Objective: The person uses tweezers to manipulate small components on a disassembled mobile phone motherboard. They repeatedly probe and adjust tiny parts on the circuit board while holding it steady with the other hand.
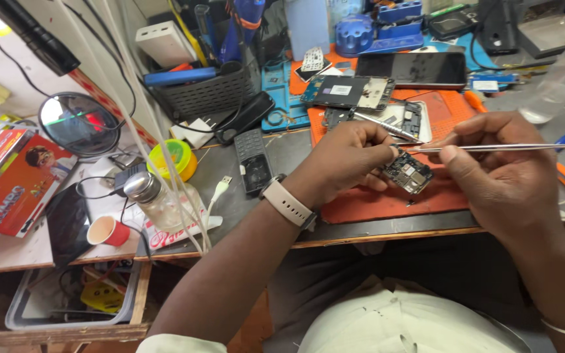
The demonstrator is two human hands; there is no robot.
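Note:
My left hand (344,160) pinches a small phone circuit board (409,172) by its near edge, holding it just above the orange work mat (387,202); a pale watch strap sits on that wrist. My right hand (501,173) grips thin metal tweezers (492,148) that lie level, their tips touching the top of the board. A second slim metal tool (387,127) pokes out from behind my left fingers.
An opened phone body (348,91) and a dark phone screen (411,69) lie further back on the mat. A black keypad handset (254,160), a glass jar (155,199), a small red cup (106,231), a round mirror (78,123) and a black basket (207,91) fill the left.

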